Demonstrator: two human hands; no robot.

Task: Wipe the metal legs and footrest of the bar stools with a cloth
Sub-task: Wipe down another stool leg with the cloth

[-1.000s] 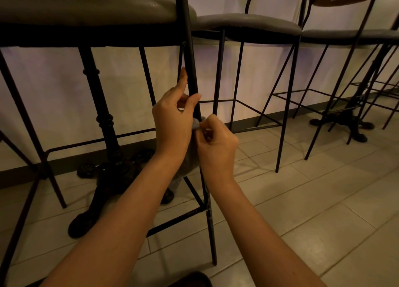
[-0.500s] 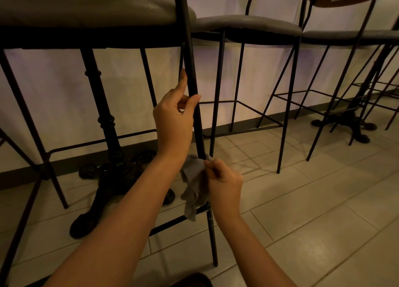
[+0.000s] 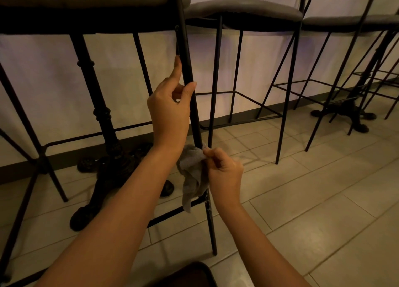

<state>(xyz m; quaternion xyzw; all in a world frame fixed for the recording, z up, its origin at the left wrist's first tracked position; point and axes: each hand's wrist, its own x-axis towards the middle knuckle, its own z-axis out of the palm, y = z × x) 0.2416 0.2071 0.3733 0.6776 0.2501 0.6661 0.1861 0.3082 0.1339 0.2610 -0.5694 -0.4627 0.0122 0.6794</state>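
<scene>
A black metal front leg [image 3: 185, 55] of the nearest bar stool runs down the middle of the view to the tiled floor. My left hand [image 3: 170, 112] grips this leg about halfway up, thumb and fingers around it. Lower down, my right hand [image 3: 224, 170] pinches a grey cloth [image 3: 191, 174] against the same leg, just above the joint with the footrest bar [image 3: 172, 214]. The loose end of the cloth hangs down over the footrest.
A black cast-iron table pedestal [image 3: 108, 157] stands behind the leg at left. Two more bar stools [image 3: 241, 12] line the white wall to the right, with a second table base [image 3: 349, 114] beyond. Beige floor tiles [image 3: 313, 200] lie at right.
My right hand has slid the cloth down the leg from beside my left hand to just above the footrest. My left hand has kept its grip.
</scene>
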